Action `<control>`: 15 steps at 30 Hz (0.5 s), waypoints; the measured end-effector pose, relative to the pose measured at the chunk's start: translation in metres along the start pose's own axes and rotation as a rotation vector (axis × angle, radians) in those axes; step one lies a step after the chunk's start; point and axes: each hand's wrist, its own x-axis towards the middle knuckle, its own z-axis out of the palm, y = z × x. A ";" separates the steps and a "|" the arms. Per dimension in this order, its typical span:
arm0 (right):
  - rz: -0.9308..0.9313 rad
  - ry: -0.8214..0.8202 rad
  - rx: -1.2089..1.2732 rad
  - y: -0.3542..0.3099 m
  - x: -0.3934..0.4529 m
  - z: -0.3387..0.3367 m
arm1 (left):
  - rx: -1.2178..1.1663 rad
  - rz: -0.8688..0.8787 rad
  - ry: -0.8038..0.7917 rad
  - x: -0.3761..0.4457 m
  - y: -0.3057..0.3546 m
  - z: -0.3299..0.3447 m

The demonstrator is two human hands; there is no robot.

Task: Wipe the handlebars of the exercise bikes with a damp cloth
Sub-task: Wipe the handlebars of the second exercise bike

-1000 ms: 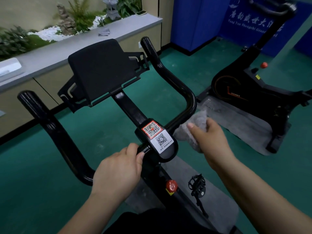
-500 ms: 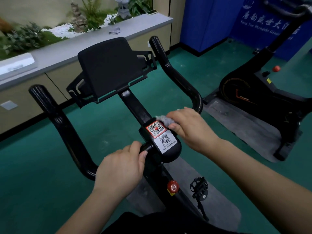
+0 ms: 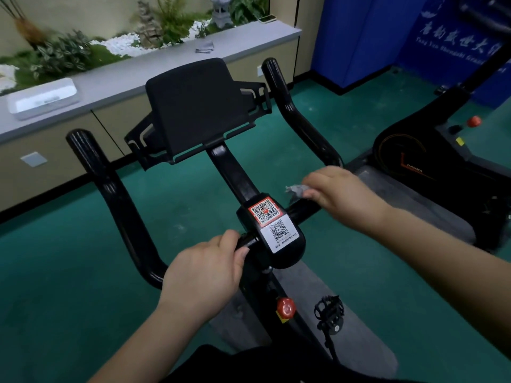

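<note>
A black exercise bike stands right in front of me, with curved glossy handlebars [image 3: 110, 189] rising on the left and right. My left hand [image 3: 204, 272] grips the crossbar just left of the centre clamp [image 3: 273, 230], which bears two QR stickers. My right hand [image 3: 340, 194] is wrapped over the crossbar to the right of the clamp and holds a grey cloth [image 3: 296, 189] against the bar. Only a corner of the cloth shows past my fingers. A black tablet holder [image 3: 193, 106] sits above the stem.
A second black bike [image 3: 442, 161] stands on a grey mat at the right. A grey counter [image 3: 110, 81] with a white tray and plants runs along the back left. A red knob [image 3: 286, 306] and a pedal [image 3: 329, 310] sit below the clamp. The floor is green.
My right hand brought the cloth from beside the bar onto the crossbar by the clamp, then slid it a little to the right. My left hand kept its grip.
</note>
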 end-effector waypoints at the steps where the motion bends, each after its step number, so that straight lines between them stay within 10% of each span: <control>1: -0.027 -0.029 0.015 -0.003 -0.002 0.002 | 0.003 -0.003 0.001 0.000 0.000 0.000; 6: -0.091 -0.227 0.062 0.031 0.012 -0.020 | 0.004 -0.001 0.002 0.002 0.002 0.000; 15: -0.375 -0.069 -0.167 0.069 0.072 -0.015 | 0.012 -0.004 0.006 0.002 0.000 -0.001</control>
